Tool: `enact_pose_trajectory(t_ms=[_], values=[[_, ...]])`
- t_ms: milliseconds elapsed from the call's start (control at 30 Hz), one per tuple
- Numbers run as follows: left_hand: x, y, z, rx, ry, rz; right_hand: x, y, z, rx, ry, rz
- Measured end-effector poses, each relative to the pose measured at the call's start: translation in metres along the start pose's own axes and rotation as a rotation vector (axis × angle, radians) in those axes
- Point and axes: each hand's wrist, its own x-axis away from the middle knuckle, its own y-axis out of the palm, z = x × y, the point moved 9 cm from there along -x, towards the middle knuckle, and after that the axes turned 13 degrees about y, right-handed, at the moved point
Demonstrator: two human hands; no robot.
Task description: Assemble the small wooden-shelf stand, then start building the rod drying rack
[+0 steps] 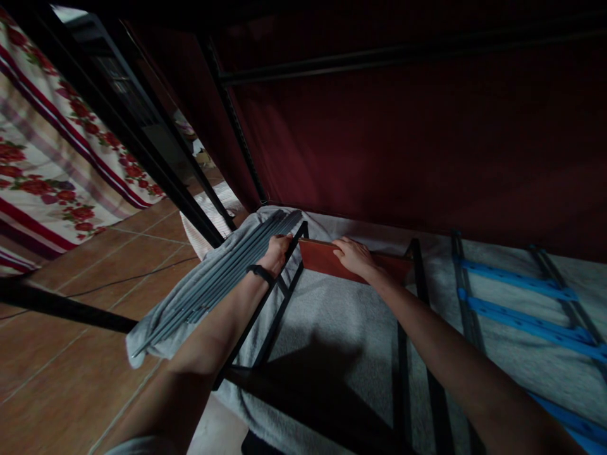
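Observation:
My right hand [353, 254] has its fingers wrapped over the top edge of a reddish-brown board [317, 257]. The board stands on its long edge across the far end of a black metal frame [419, 272], between its two sides. At the frame's far left corner, my left hand [277, 250] is closed around the upper side bar, close to the board's left end. A dark band circles my left wrist. The frame rests on a grey blanket [327, 309], on which my shadow falls.
Several thin grey tubes [237, 259] lie on the blanket at the left. At the right is a rack with blue slats [521, 322]. Black posts [142, 151] rise at the left, a dark red curtain [403, 145] hangs behind, and a cable [137, 276] crosses the tiled floor [57, 354].

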Motion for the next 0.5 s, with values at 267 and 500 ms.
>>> enact_pose_trajectory(t_ms=[267, 500], values=[[0.0045, 0.0021, 0.0032, -0.042, -0.033, -0.006, 0.0005, -0.0004, 0.0000, -0.003, -0.011, 0.007], [0.0008, 0.0014, -0.0012, -0.003, -0.010, 0.008, -0.0004, 0.0003, 0.0002, -0.003, -0.004, -0.001]])
